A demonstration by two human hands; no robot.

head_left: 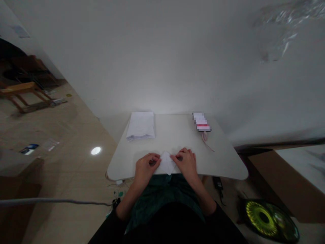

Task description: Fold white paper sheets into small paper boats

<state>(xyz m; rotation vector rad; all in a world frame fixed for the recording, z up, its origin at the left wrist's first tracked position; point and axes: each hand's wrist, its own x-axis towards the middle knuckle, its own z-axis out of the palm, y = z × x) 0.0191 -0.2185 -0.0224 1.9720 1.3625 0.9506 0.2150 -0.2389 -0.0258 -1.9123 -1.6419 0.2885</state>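
A small folded piece of white paper [167, 163] lies at the front edge of the white table [175, 135], with a pointed end toward me. My left hand [147, 166] pinches its left side between thumb and fingers. On the opposite side, my right hand [186, 163] pinches the right edge in the same way. Farther back on the left rests a stack of white paper sheets [141, 125]. A phone [201, 122] with a blurred screen is at the back right, a pink strap [205, 137] trailing from it.
The table's back edge meets a white wall [162, 61]. To the right stand a cardboard box [286, 183] and a round yellow-green lit object [262, 218]. A grey cable [63, 201] crosses at lower left. A wooden stool [22, 89] is on the tiled floor farther left.
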